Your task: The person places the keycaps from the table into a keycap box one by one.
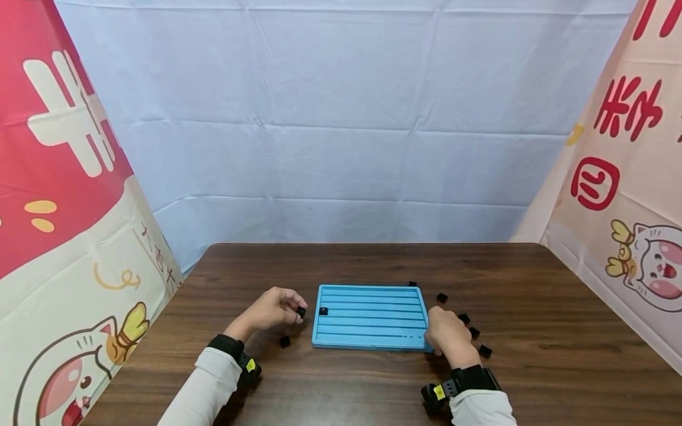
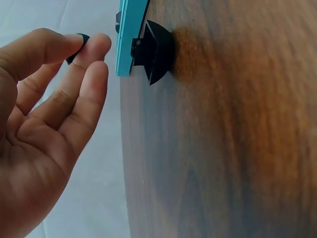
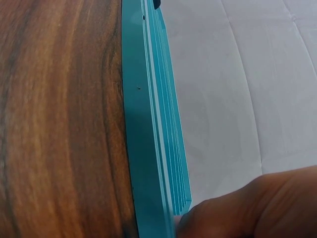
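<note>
On the near side of the dark wood worktop (image 1: 341, 393), a loose black block (image 1: 285, 341) lies left of the blue tray (image 1: 373, 324). Just beyond and to its right, the person's left hand (image 1: 273, 309) pinches a held block (image 1: 301, 312) between thumb and fingertips, its grip narrow; that block is near the tray's left edge, apart from it. At the tray's right near corner, the right hand (image 1: 449, 334) is folded, its grip holding the edge, with several fingers hidden from view. The tray lies flat, ridged from left to right, and contains one tray block (image 1: 323, 311), at its left end. Right of the tray, four side blocks (image 1: 474, 333) run from near to far; one far block (image 1: 412, 284) shows behind its far edge. Eight black blocks are visible in all. Farthest stands a pale blue cloth (image 1: 341, 118).
</note>
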A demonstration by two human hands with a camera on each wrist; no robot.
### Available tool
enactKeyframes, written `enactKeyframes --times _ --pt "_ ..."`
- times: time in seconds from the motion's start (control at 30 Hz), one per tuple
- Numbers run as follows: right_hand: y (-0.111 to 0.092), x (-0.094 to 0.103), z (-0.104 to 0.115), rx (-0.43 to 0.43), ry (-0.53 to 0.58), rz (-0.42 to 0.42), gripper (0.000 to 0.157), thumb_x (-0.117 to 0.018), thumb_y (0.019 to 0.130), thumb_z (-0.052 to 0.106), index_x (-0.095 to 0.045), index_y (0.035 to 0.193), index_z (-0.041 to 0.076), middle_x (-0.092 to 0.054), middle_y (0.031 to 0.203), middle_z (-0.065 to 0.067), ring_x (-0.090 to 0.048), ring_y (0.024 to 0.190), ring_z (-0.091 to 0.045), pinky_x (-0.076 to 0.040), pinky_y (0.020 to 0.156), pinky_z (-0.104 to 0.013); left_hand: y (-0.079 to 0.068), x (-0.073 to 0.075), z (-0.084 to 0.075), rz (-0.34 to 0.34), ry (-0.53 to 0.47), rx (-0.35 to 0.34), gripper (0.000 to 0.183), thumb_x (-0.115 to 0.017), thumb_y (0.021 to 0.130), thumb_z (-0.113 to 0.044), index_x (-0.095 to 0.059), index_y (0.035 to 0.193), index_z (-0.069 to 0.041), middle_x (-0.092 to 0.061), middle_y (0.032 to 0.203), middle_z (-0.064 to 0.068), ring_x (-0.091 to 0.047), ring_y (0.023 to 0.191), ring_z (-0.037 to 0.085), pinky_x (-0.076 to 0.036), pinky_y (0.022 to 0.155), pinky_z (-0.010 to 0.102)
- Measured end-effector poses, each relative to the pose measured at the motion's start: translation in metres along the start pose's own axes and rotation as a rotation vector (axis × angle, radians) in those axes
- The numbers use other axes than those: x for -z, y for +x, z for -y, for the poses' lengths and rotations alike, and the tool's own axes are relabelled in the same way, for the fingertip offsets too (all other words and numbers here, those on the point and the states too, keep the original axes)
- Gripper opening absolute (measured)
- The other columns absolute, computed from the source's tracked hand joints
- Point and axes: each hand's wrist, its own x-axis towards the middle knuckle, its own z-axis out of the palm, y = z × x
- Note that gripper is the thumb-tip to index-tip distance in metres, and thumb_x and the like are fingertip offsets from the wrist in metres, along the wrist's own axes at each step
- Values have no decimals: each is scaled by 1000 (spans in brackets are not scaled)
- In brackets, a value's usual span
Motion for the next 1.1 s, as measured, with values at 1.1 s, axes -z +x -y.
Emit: enactKeyframes --times 1.1 --pt "3 -2 -2 -9 2 -3 9 -57 83 -7 -60 91 -6 -53 69 -13 -51 51 -23 -38 41 -26 5 -8 -3 -22 38 35 22 -70 75 6 -62 94 -2 -60 86 7 -62 76 21 -54 65 31"
